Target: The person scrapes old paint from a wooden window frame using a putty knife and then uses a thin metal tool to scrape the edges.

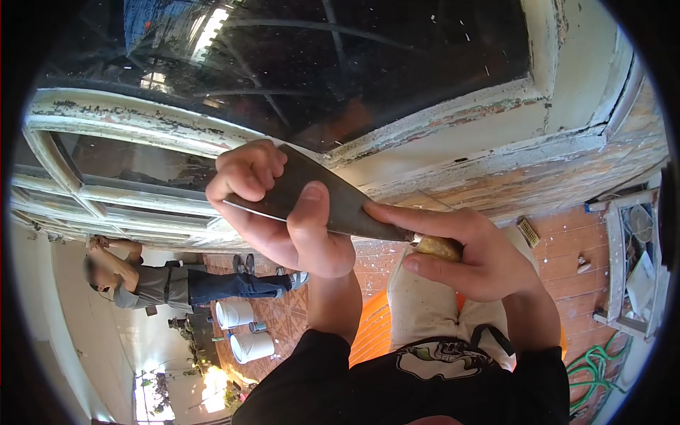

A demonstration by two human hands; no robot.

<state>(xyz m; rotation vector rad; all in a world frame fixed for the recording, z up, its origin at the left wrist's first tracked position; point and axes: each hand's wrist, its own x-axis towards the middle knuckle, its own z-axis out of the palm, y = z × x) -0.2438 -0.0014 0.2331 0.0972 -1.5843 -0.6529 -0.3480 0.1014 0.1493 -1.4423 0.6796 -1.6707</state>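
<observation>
A putty knife (340, 202) with a broad, dark metal blade and a short wooden handle is held across in front of my chest. My left hand (287, 212) is closed on the wide end of the blade, its thumb lying on the flat face and its fingers curled around the edge. Around the handle my right hand (467, 255) is closed, with the index finger stretched along the blade's neck. Just beyond the blade is a window frame (453, 120) with worn, peeling whitish paint around dark glass (397, 78).
Another person (170, 283) stands at the left with raised arms, near two white buckets (251, 347). On the tiled floor to the right are a brush (528, 232), a worn step stool (615, 255) and a green hose (591, 368). I sit on an orange seat (374, 329).
</observation>
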